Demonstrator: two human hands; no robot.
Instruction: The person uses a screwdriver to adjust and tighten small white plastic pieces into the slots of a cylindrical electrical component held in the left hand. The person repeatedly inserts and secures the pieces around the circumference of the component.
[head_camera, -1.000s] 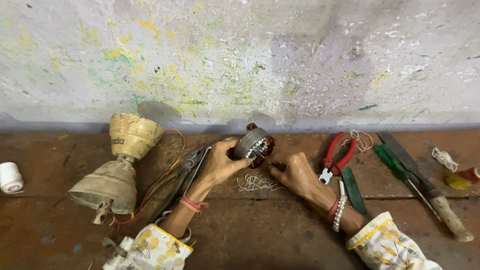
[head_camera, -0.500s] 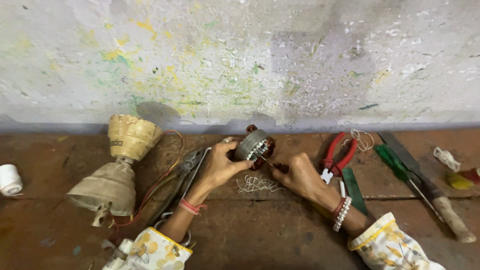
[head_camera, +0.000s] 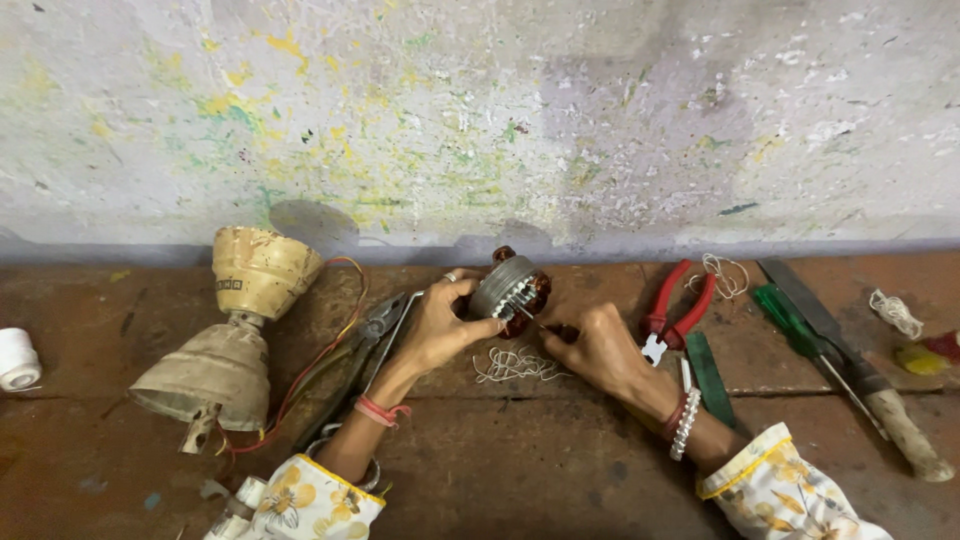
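A left hand (head_camera: 440, 325) grips a small motor stator (head_camera: 508, 290) upright on the wooden bench (head_camera: 560, 470), fingers wrapped round it, as a second ago. The right hand (head_camera: 598, 345), fingers pinched on a thin tool (head_camera: 535, 318), has barely moved, its tip probing the windings.

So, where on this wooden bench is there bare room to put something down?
The widest bare patch of the bench lies at the near edge, between the two forearms. Another lies between the white spool and the beige fan housing. It is crowded at the right, around the red pliers, green screwdriver and chisel, and under the hands, where loose thread lies.
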